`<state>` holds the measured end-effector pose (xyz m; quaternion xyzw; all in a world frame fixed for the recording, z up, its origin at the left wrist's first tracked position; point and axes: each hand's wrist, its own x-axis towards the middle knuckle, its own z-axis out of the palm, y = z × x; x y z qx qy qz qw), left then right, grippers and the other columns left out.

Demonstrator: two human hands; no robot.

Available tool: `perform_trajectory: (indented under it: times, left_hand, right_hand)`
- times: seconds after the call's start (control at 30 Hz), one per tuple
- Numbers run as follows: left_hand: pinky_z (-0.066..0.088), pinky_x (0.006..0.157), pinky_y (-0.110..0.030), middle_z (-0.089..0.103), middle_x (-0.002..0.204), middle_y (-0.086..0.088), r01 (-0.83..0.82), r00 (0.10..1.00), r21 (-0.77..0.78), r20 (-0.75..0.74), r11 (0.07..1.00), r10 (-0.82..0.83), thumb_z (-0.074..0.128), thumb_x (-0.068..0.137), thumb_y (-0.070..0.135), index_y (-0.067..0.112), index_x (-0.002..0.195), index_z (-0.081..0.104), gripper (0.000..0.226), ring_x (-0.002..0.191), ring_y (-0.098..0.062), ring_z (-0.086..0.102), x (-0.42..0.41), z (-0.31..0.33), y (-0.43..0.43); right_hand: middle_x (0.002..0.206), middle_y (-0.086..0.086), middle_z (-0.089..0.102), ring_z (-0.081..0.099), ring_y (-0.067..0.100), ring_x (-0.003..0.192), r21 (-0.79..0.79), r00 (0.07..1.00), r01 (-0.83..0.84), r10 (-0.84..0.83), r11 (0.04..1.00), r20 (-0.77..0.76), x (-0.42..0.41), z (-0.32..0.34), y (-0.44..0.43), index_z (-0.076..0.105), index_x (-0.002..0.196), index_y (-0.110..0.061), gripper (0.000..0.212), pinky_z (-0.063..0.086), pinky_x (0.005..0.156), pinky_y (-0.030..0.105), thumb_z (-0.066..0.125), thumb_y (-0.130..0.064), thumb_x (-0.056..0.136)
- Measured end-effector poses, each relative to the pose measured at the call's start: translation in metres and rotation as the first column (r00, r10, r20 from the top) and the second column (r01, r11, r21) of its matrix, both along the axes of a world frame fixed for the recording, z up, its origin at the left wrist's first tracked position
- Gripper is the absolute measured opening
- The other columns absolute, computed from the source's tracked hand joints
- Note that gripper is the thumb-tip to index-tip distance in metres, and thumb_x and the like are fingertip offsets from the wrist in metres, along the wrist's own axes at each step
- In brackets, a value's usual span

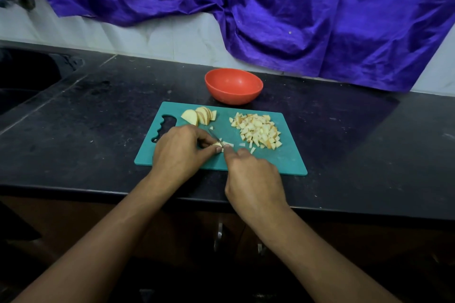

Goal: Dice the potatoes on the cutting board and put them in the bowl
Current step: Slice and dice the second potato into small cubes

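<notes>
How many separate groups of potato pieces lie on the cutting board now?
3: slices at back left; diced pile at right; a few pieces by the left hand. The hand may hide more.

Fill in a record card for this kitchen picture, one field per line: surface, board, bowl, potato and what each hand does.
Surface: black counter
Board: teal cutting board, flat on the counter
Bowl: red bowl behind the board, no potato visible inside
Done: diced potato heaped on the board's right
Waiting: potato slices at the board's far left
Left: left hand holds a potato piece down
Right: right hand grips the knife, blade at that piece
</notes>
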<state>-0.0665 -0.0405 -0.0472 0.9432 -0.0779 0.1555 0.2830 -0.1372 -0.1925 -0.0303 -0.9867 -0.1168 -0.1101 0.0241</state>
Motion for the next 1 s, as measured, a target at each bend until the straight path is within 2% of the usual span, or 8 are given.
perform_trajectory:
  times: [0.13,0.23,0.4,0.47,0.57,0.67,0.83,1.0]
  left_hand:
    - [0.041,0.059,-0.020,0.068,0.087,0.024,-0.010,1.000,0.015,0.005,1.000,0.010,0.077,0.084,0.051,0.038,0.101,0.078,0.021,0.079,0.001,0.059,-0.002,0.002,-0.001]
    - [0.040,0.057,-0.021,0.071,0.089,0.023,-0.034,0.999,0.022,-0.010,0.999,0.034,0.077,0.084,0.052,0.039,0.103,0.078,0.022,0.078,0.001,0.060,-0.003,0.003,-0.001]
    - [0.048,0.069,-0.024,0.073,0.095,0.023,-0.019,1.000,-0.004,-0.018,1.000,0.019,0.078,0.085,0.049,0.037,0.114,0.076,0.032,0.086,0.000,0.062,-0.003,0.001,-0.001]
    - [0.048,0.070,-0.025,0.073,0.090,0.024,0.007,0.999,-0.079,-0.036,0.997,-0.010,0.079,0.085,0.045,0.035,0.123,0.072,0.039,0.079,0.001,0.061,-0.003,0.000,0.002]
    - [0.056,0.077,-0.026,0.073,0.088,0.021,0.037,0.999,-0.254,-0.018,0.966,-0.042,0.079,0.087,0.031,0.032,0.122,0.073,0.035,0.072,0.003,0.066,-0.002,-0.005,0.008]
    - [0.049,0.061,-0.015,0.071,0.088,0.016,0.004,0.999,-0.376,0.039,0.927,0.011,0.075,0.090,0.020,0.031,0.108,0.072,0.021,0.058,-0.004,0.060,-0.002,-0.008,0.012]
    - [0.048,0.063,-0.022,0.068,0.096,0.010,-0.023,0.995,-0.433,0.075,0.901,0.062,0.071,0.092,0.016,0.029,0.104,0.068,0.018,0.060,-0.012,0.059,0.001,-0.009,0.013]
    - [0.044,0.063,-0.020,0.068,0.099,0.009,-0.051,0.994,-0.454,0.062,0.890,0.088,0.070,0.093,0.015,0.028,0.105,0.069,0.017,0.063,-0.007,0.058,0.004,-0.011,0.015]
  right_hand:
    - [0.132,0.003,0.059,0.064,0.024,0.103,0.037,1.000,-0.022,0.021,0.999,0.021,0.003,-0.004,-0.007,0.032,0.159,-0.024,0.058,0.053,0.082,0.039,0.049,-0.023,0.104]
    - [0.118,-0.004,0.065,0.062,0.016,0.097,0.244,1.000,0.024,-0.022,0.969,-0.009,0.004,-0.003,-0.025,0.049,0.150,-0.035,0.047,0.055,0.082,0.037,0.047,-0.024,0.104]
    - [0.113,-0.005,0.072,0.062,0.007,0.079,0.591,0.982,0.177,-0.101,0.787,-0.160,0.021,-0.004,-0.047,0.064,0.137,-0.030,0.035,0.051,0.066,0.025,0.056,-0.025,0.104]
    - [0.106,-0.010,0.071,0.060,0.005,0.072,0.665,0.980,0.184,-0.086,0.724,-0.178,0.023,-0.002,-0.049,0.064,0.138,-0.029,0.035,0.045,0.059,0.020,0.057,-0.025,0.104]
    - [0.115,-0.014,0.069,0.061,0.002,0.090,0.614,0.995,0.095,-0.066,0.784,-0.069,0.017,0.005,-0.048,0.062,0.140,-0.034,0.037,0.051,0.072,0.022,0.056,-0.027,0.104]
    - [0.125,-0.014,0.067,0.059,0.005,0.108,0.407,0.999,-0.051,0.054,0.912,0.004,0.007,0.006,-0.040,0.059,0.141,-0.037,0.038,0.053,0.090,0.032,0.052,-0.031,0.104]
    - [0.111,-0.009,0.064,0.059,0.013,0.095,0.182,0.996,-0.093,0.093,0.979,0.006,0.008,-0.001,-0.036,0.052,0.145,-0.037,0.042,0.049,0.073,0.035,0.044,-0.029,0.105]
    - [0.114,-0.007,0.070,0.063,0.015,0.096,0.232,0.996,0.087,-0.088,0.969,-0.008,0.031,0.005,-0.050,0.060,0.139,-0.036,0.038,0.052,0.075,0.034,0.047,-0.031,0.105]
